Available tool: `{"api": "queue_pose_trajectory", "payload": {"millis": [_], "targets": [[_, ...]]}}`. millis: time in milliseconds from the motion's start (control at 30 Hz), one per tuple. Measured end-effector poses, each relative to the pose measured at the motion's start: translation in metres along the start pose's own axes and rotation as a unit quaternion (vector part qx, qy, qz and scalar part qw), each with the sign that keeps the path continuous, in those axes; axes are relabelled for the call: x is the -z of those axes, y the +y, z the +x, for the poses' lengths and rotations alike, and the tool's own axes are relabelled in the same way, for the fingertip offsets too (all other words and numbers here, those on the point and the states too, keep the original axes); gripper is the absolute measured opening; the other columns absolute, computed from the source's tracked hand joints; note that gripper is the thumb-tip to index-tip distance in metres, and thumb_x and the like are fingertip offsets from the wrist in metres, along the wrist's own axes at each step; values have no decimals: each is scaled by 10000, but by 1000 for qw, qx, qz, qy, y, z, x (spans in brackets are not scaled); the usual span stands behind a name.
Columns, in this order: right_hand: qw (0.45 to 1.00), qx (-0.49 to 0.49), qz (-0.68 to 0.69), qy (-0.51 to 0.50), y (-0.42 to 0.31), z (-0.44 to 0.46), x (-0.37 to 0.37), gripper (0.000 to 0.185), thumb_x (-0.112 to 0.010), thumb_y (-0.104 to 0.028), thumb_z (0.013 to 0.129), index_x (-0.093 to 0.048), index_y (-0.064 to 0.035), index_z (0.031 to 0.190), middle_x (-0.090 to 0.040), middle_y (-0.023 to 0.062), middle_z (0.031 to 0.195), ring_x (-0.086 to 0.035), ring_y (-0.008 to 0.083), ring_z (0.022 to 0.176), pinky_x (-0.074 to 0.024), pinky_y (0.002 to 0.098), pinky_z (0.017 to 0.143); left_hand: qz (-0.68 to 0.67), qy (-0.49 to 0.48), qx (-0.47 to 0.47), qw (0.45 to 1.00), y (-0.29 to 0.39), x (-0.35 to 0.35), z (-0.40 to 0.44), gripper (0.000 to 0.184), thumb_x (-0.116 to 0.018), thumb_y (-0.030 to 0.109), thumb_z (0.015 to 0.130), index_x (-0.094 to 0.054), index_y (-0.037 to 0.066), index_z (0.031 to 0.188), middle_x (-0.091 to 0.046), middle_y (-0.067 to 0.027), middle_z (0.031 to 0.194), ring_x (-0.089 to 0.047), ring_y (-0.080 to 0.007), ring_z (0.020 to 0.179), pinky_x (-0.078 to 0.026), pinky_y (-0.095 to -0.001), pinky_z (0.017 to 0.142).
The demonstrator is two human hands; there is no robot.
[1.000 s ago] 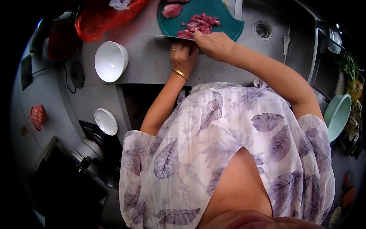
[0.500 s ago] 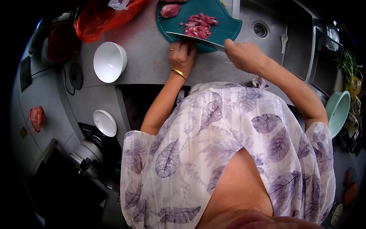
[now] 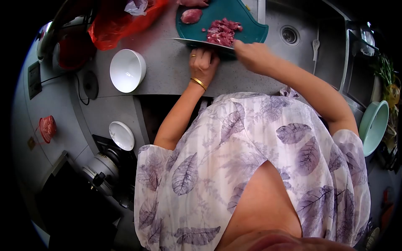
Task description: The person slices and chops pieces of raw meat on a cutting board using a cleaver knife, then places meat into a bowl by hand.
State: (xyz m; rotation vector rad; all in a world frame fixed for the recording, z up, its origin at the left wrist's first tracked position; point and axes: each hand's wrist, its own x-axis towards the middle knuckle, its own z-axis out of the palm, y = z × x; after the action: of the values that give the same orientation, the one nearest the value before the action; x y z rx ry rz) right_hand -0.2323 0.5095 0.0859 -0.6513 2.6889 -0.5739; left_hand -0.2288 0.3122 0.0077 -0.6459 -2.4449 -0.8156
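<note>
On the teal board [image 3: 254, 32], chopped meat [image 3: 224, 31] piled around middle; far-left lumps [image 3: 191, 16] look uncut, so part done. Right hand [image 3: 253, 55] grips knife [image 3: 199, 42]; left hand [image 3: 202, 65] curled beside it, can't tell if holding.

From the bare left hand [image 3: 204, 66], open grey speckled counter [image 3: 165, 79] stretches toward nine o'clock until a round white bowl [image 3: 127, 71]; a long metal knife [image 3: 201, 43] blocks twelve, the bare right hand [image 3: 254, 55] half past two.
</note>
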Motion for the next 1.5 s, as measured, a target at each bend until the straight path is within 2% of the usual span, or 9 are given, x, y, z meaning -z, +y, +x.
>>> {"api": "queue_pose_trajectory", "payload": {"millis": [267, 500, 667, 800, 1067, 1200, 1300, 1433, 1500], "targets": [[994, -35, -100, 1, 16, -63, 52, 108, -469, -99, 839, -416, -5, 845, -584, 202, 637, -588, 383, 608, -458, 464, 538, -60, -43, -216, 974, -31, -8, 42, 161, -633, 52, 709, -605, 84, 864, -558, -92, 853, -531, -264, 763, -429, -371, 681], [989, -78, -42, 120, 19, -76, 68, 177, -518, -165, 874, -398, -37, 852, -559, 192, 647, -542, 407, 609, -412, 485, 558, -16, -132, -205, 970, -34, -1, 99, 372, -745, 245, 661, -546, 94, 937, -534, -81, 959, -526, -258, 914, -414, -359, 773], [981, -95, -32, 166, 22, -74, 65, 191, -520, -188, 860, -398, -42, 851, -566, 182, 632, -554, 400, 605, -424, 485, 536, -100, -326, -171, 924, -35, -4, 126, 541, -762, 314, 671, -517, 89, 1098, -519, -116, 1124, -535, -305, 978, -438, -372, 855], [980, -127, 7, 155, 19, -75, 59, 184, -521, -183, 862, -401, -43, 861, -561, 195, 642, -547, 414, 629, -410, 498, 559, -72, -270, -243, 929, -38, -17, 121, 524, -744, 349, 680, -549, 91, 1093, -562, -104, 1010, -546, -273, 956, -457, -365, 817], [981, -157, 24, 110, 20, -71, 42, 163, -518, -170, 867, -414, -45, 859, -567, 202, 681, -539, 423, 659, -397, 504, 586, -47, -129, -66, 988, -3, -8, 75, 193, -696, 179, 699, -614, 66, 832, -569, -106, 824, -572, -287, 766, -458, -410, 577], [986, -109, 17, 126, 13, -64, 46, 156, -520, -171, 862, -423, -49, 864, -577, 189, 701, -542, 415, 654, -410, 492, 575, -57, -25, 175, 983, 3, -8, 63, 210, -713, 197, 684, -568, 45, 672, -557, -132, 711, -560, -315, 746, -450, -407, 607], [990, -65, -18, 125, 9, -51, 47, 142, -524, -163, 856, -436, -53, 869, -582, 175, 713, -553, 395, 642, -427, 468, 562, -45, -19, 260, 964, 9, -7, 59, 246, -731, 229, 673, -568, 47, 705, -567, -128, 728, -555, -328, 751, -437, -416, 671], [991, -17, -98, 86, 12, -41, 42, 122, -519, -127, 834, -445, -47, 890, -599, 163, 747, -589, 357, 618, -472, 429, 543, -86, 9, 137, 987, 0, 17, 51, 300, -718, 226, 701, -603, 18, 884, -597, -157, 787, -558, -351, 815, -420, -414, 805], [989, 10, -130, 73, 18, -43, 38, 124, -518, -102, 814, -447, -47, 899, -603, 153, 762, -607, 339, 627, -490, 415, 536, -112, 31, 258, 959, -27, 25, 35, 251, -680, 172, 738, -638, -4, 911, -633, -147, 846, -596, -288, 855, -451, -361, 801]]}}
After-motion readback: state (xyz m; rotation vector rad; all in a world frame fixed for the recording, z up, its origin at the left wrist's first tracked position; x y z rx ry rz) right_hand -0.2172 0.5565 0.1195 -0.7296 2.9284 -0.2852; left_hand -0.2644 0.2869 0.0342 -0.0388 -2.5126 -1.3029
